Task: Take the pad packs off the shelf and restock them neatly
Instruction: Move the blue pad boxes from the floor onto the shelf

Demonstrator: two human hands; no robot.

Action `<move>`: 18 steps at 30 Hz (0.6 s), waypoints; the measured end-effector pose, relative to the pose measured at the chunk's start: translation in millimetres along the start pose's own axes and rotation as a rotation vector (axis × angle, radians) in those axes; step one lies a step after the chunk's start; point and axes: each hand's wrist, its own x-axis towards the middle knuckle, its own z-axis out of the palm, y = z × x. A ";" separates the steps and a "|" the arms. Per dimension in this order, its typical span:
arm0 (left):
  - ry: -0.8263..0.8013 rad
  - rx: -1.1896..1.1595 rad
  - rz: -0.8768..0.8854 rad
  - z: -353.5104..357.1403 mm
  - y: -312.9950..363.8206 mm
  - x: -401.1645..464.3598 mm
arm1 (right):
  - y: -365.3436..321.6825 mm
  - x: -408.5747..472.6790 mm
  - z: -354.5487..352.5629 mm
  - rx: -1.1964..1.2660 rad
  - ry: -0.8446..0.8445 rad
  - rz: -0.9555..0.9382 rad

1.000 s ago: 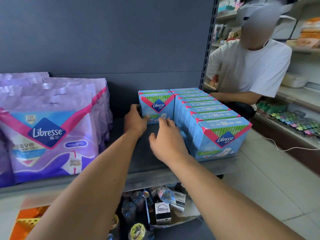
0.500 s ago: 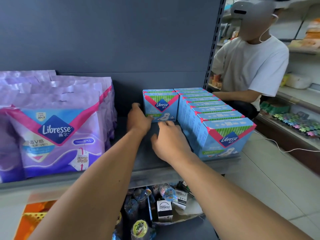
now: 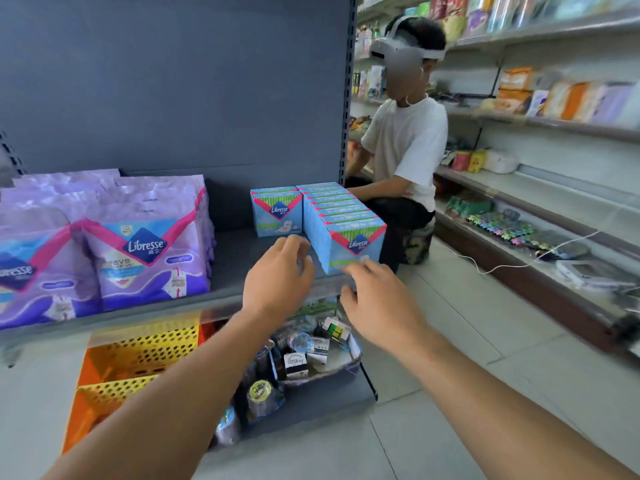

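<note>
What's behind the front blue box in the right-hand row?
Behind the front blue box more blue boxes line up toward the grey back panel. Only their tops show; their fronts are covered.

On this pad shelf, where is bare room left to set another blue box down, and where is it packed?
Bare shelf board lies between the purple Libresse packs and the blue boxes, in front of the short back row of blue boxes. The right end is crowded: the long row of blue boxes runs to the front lip. The left hand hovers over the gap.
</note>
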 end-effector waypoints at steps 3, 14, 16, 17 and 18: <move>-0.104 0.009 0.156 1.5 42.1 -41.3 | 25.2 -52.7 -27.1 -0.056 -0.023 0.111; -0.704 -0.051 0.432 105.4 196.6 -175.7 | 173.7 -299.3 -92.2 -0.063 -0.137 0.655; -0.815 -0.096 0.453 143.0 225.9 -204.6 | 209.8 -348.0 -93.9 -0.014 -0.112 0.811; -0.869 -0.110 0.458 163.3 239.6 -220.3 | 226.8 -371.8 -92.0 0.020 -0.093 0.889; -0.923 -0.120 0.459 184.7 252.1 -236.6 | 242.8 -394.5 -87.9 0.057 -0.089 0.970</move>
